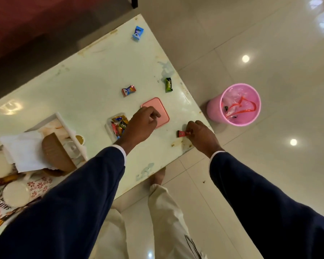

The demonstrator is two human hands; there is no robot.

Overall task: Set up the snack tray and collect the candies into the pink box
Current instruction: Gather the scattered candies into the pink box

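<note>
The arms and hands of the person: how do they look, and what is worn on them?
Both arms wear long dark navy sleeves, each with a thin white cuff showing at the wrist. The left hand and right hand are bare: no gloves, and no rings or watch can be seen.

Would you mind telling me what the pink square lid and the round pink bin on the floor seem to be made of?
Pink square lid: likely matte plastic, with a moulded raised rim and rounded corners. Round pink bin: probably translucent glossy plastic; light glows through its wall.
</note>
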